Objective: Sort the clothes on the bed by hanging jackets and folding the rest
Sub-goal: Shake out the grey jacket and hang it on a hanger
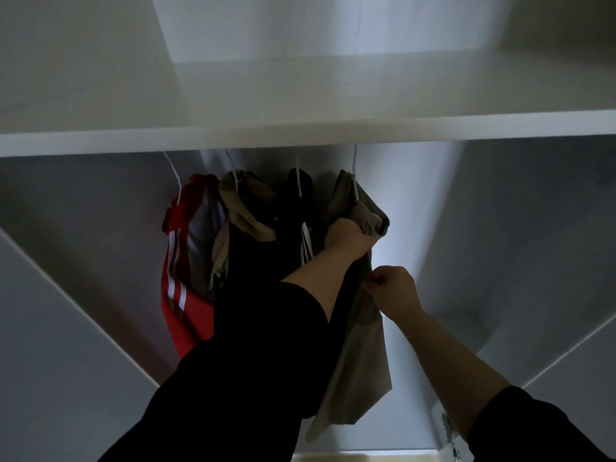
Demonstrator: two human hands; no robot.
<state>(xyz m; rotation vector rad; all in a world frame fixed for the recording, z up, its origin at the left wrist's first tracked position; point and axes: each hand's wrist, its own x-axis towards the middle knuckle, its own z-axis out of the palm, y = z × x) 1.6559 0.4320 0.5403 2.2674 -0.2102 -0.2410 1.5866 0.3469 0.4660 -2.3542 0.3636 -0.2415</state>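
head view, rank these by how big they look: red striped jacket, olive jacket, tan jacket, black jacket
1. olive jacket
2. red striped jacket
3. tan jacket
Unranked: black jacket. It blends into the dark sleeve in front, so its extent is unclear.

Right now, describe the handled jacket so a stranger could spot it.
Look under the white shelf. Rightmost of the four hanging there is the olive jacket, gripped up top by the left hand, pinched lower by the right hand. Its neighbour is a black jacket; nothing else is olive.
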